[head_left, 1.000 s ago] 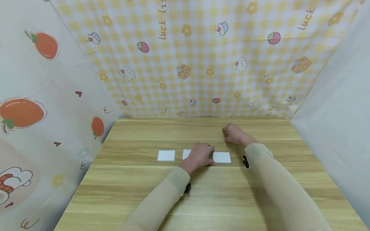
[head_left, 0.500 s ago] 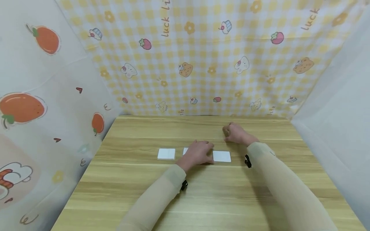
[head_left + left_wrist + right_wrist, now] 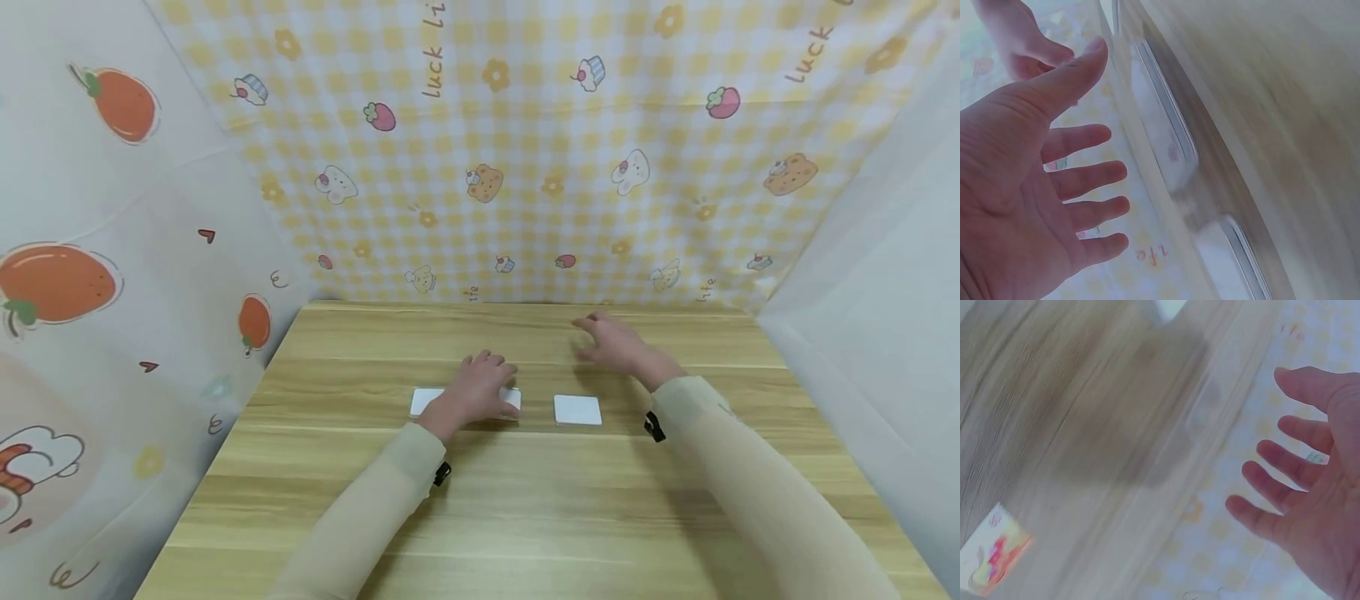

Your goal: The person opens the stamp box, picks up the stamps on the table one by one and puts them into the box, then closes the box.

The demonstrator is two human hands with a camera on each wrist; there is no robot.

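Three flat white rectangles with clear edges lie in a row on the wooden table. In the head view the left rectangle (image 3: 427,402) is partly covered by my left hand (image 3: 472,392), and the middle rectangle (image 3: 512,398) shows only its right end. The right rectangle (image 3: 577,410) is fully visible. My left hand hovers with its fingers spread and holds nothing, as the left wrist view confirms. Behind the right rectangle, my right hand (image 3: 615,346) is held over the table, its fingers apart with nothing between them in the right wrist view.
A small packet (image 3: 994,550) with a zigzag edge and orange-pink print lies on the table in the right wrist view; the head view does not show it. A yellow checked cloth (image 3: 517,150) hangs behind the table (image 3: 540,517), with white cloths at both sides.
My left hand has moved left from the gap before the right rectangle, uncovering the middle one's right end. My right hand's fingers, earlier close together, have spread apart.
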